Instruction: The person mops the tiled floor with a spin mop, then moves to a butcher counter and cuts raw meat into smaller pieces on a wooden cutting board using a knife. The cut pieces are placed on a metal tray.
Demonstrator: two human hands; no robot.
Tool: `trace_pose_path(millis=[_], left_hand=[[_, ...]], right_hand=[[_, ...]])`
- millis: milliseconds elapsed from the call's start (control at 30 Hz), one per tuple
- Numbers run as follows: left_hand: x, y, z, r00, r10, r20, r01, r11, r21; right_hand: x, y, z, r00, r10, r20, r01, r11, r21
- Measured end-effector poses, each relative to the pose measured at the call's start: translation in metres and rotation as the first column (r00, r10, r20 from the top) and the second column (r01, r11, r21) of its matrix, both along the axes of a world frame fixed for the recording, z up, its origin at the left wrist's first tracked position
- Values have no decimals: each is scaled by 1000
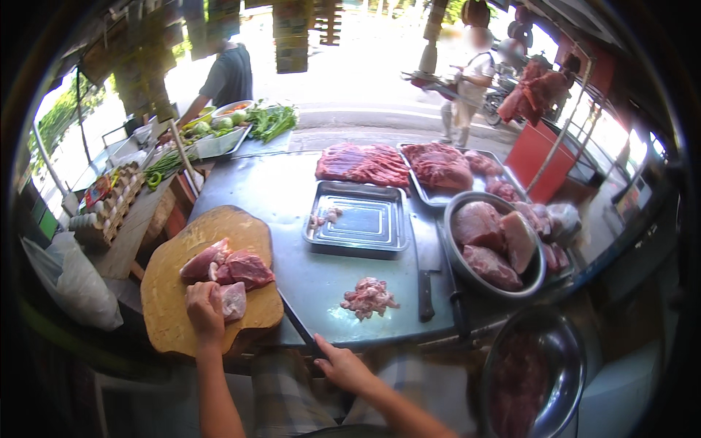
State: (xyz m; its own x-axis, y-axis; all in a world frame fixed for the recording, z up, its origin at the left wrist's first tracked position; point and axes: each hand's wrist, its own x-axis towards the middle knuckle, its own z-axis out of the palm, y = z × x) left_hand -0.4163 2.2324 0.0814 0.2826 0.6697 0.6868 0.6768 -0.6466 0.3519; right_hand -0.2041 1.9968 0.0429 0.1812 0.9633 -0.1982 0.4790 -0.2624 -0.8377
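Note:
My left hand (204, 310) rests on the round wooden chopping board (168, 292), its fingers closed on the near edge of a raw meat chunk (232, 301). Two more chunks lie just beyond: a darker red piece (250, 268) and a pinkish piece (204, 261). My right hand (345, 367) grips a knife (296, 318) by its handle, near the table's front edge. Its blade slants up and left to the board's right rim, apart from the meat. A small heap of meat trimmings (370, 298) sits on the metal tabletop right of the board.
A shallow metal tray (358, 244) holds a few scraps. Beyond it lies a slab of meat (363, 165). A cleaver (426, 296) lies beside a steel bowl (537, 281) of large meat pieces. Another bowl (573, 365) stands low at right. Egg trays (120, 197) and vegetables are at left; people stand beyond.

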Motion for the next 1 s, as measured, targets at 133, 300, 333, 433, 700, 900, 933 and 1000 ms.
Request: trace_pose_path(millis=[133,300,333,433,700,900,933,1000], left_hand=[[1,-1,0,1000,1,-8,-1,1000,-12],[0,-2,3,1000,-1,-2,1,1000,-20],[1,-2,3,1000,3,-4,-3,1000,-17],[1,-3,4,1000,9,-21,-10,1000,-24],[-1,-3,3,1000,10,-2,-10,1000,14],[-2,-3,4,1000,10,16,-10,1000,6],[-2,-4,5,1000,9,16,-10,1000,9],[-2,-5,6,1000,6,20,-6,1000,14]], right_hand=[[0,1,-2,999,36,19,-36,999,-9],[-1,2,1,999,30,31,-30,1000,-3],[-2,2,1,999,30,37,-31,1000,5],[-4,1,3,999,13,32,-15,999,45],[-6,3,8,999,23,34,-24,999,46],[-12,5,11,1000,14,22,-14,1000,28],[-12,5,11,999,10,32,-11,1000,22],[-12,5,11,1000,10,-4,-10,1000,28]])
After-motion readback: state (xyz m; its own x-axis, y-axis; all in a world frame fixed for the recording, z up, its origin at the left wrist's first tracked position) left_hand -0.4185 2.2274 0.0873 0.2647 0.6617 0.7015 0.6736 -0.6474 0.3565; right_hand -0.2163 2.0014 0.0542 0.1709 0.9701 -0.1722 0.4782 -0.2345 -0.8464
